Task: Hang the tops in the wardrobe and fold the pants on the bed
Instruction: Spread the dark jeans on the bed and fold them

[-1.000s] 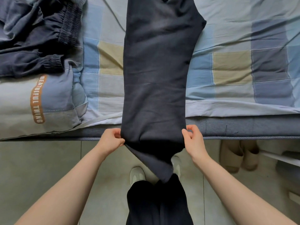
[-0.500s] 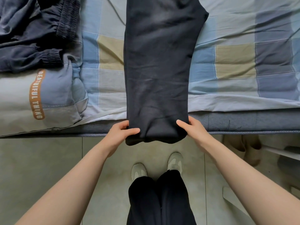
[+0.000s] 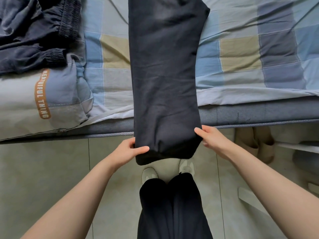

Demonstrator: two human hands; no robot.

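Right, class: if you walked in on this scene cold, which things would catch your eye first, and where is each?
The long black pants dominate, laid down the middle of the checked bed, with their near end hanging past its edge. The left hand and right hand grip that end at its two corners. At the far left, an orange-lettered pillow lies under a dark crumpled garment.

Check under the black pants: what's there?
The black pants lie on the checked sheet; their held end overhangs the floor. Whatever lies beneath them is hidden.

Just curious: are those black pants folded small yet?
No. The black pants lie long across the bed; both hands only grip the near end.
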